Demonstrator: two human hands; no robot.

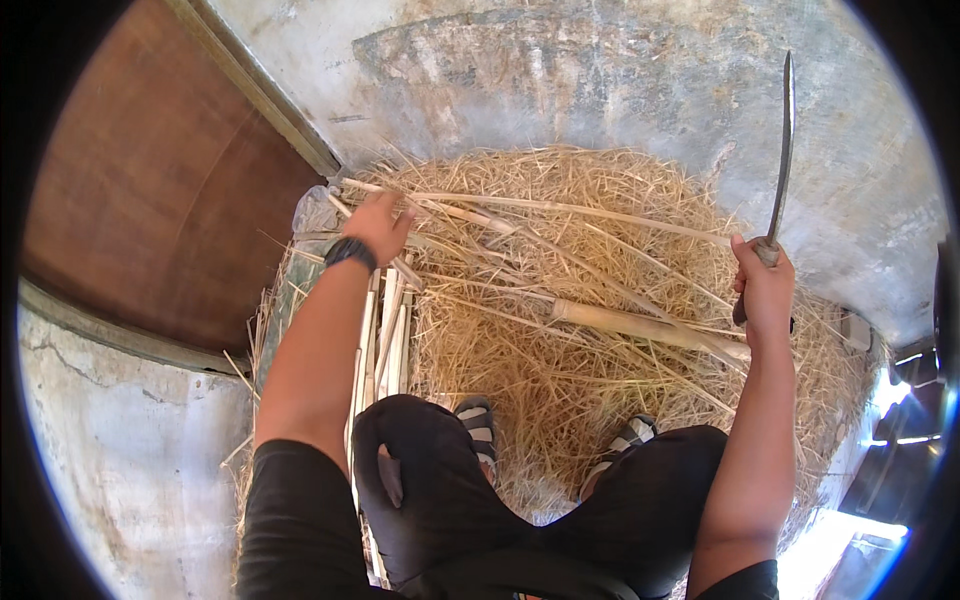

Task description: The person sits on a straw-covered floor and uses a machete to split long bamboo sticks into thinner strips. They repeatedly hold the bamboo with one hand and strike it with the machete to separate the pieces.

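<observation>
My right hand [766,285] is closed round the handle of a machete [785,150], whose long, slightly curved blade points up toward the wall. Beside its thumb lies the right end of a thin bamboo strip [590,210]; whether the thumb presses on it I cannot tell. My left hand [380,228], with a dark watch on the wrist, is over the left ends of several bamboo strips, fingers apart and slightly bent. A thicker bamboo pole [640,325] lies between the hands on the straw, with other thin strips crossing it.
Loose straw [520,380] covers the floor round my sandalled feet. Split bamboo pieces [388,340] lie side by side beneath my left forearm. A stained wall [600,80] rises at the far side, and a brown wooden panel [180,180] stands at left. Bright light enters at lower right.
</observation>
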